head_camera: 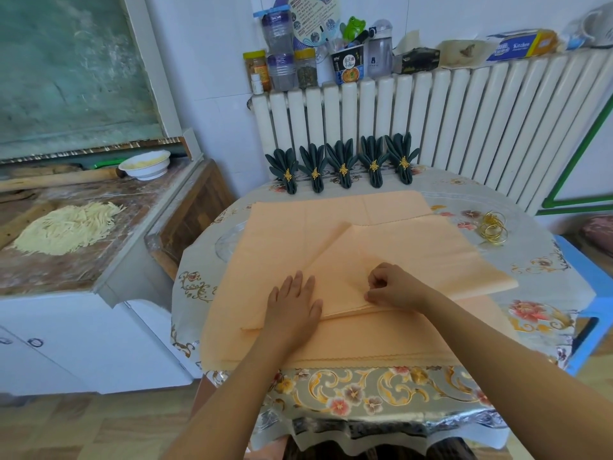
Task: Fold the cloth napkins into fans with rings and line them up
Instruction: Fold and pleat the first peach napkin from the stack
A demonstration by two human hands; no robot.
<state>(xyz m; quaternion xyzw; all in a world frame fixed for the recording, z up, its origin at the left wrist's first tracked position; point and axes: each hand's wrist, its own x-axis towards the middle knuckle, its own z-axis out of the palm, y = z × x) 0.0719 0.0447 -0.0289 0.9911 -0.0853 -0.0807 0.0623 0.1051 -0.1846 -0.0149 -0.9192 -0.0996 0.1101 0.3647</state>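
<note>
— Head view first: what lies on the round table with the floral plastic cover [544, 270]?

— A stack of peach cloth napkins [282, 240] spread flat over most of it. On top, the uppermost peach napkin [391, 254] is folded over into a triangle whose point reaches toward the middle of the stack.

— And the hands?

— The left hand [293, 305] lies flat on the near left part of that fold, fingers straight and spread, pressing the cloth down and grasping nothing. The right hand [389, 287] has its fingers curled in, pinching the folded napkin's edge near the near side of the triangle.

— Any finished ones?

— Five dark green fan-folded napkins [343, 164], each cinched with a gold ornamental ring, stand in a row along the far edge of the table, just in front of the white ribbed radiator [464, 117].

— Spare rings?

— A small heap of thin gold wire rings [494, 229] sits on the table cover to the right of the peach stack, apart from it.

— What's off to the left?

— A counter with a pile of pale cut noodles [66, 230] and a white bowl [145, 165].
</note>
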